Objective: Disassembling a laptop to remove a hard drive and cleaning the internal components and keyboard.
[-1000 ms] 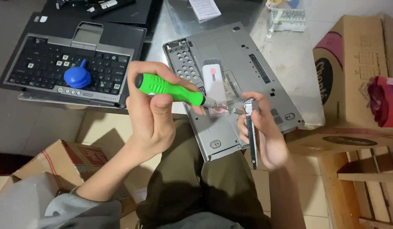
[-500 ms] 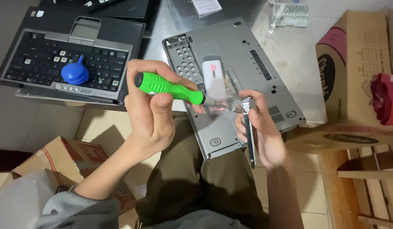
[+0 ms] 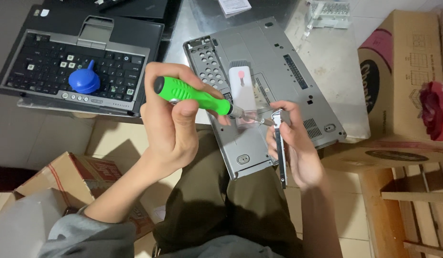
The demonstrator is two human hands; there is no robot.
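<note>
My left hand (image 3: 171, 129) grips a green-handled screwdriver (image 3: 193, 95), its tip pointing right onto a thin metal bracket (image 3: 280, 143). My right hand (image 3: 295, 143) holds that bracket upright by its upper end. Both hands hover over the near edge of a grey laptop (image 3: 264, 62) lying upside down on the metal table. A small white device with a red dot (image 3: 240, 81) rests on the laptop's underside just behind the screwdriver tip.
A black laptop keyboard unit (image 3: 64, 67) with a blue dust blower (image 3: 84, 80) on it lies at the left. Cardboard boxes (image 3: 398, 86) stand at the right, another box (image 3: 54, 177) at lower left. A clear plastic parts case (image 3: 329, 12) sits at the back.
The screwdriver and bracket stay together with only slight shifts; the view has moved a little.
</note>
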